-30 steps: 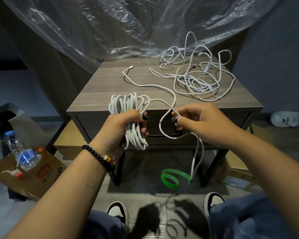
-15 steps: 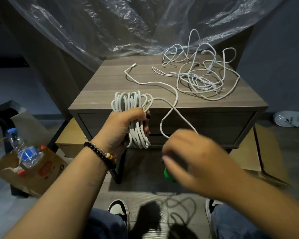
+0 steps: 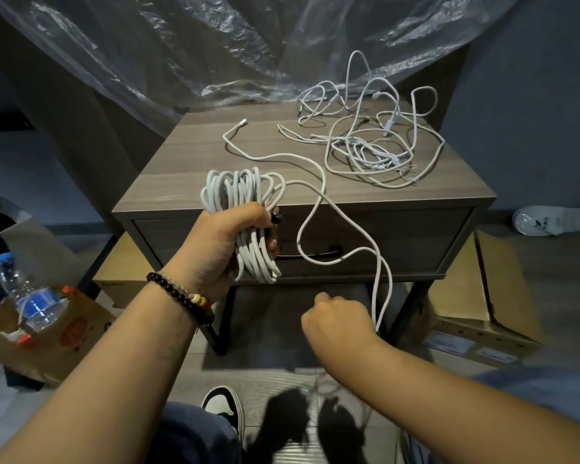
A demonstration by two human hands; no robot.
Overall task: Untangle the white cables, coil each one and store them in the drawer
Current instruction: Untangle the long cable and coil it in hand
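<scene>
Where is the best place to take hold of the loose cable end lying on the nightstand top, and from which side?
Pinch the loose cable end just behind its connector, coming from above; it lies flat on the nightstand, apart from the tangled cables.

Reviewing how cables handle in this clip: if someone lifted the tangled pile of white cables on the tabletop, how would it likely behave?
The tangled pile would probably come up floppy, since its loops arch and sag loosely. The strands cross each other, so lifting one likely drags the others. It looks thin and light, so it may slide easily on the smooth tabletop.
</scene>
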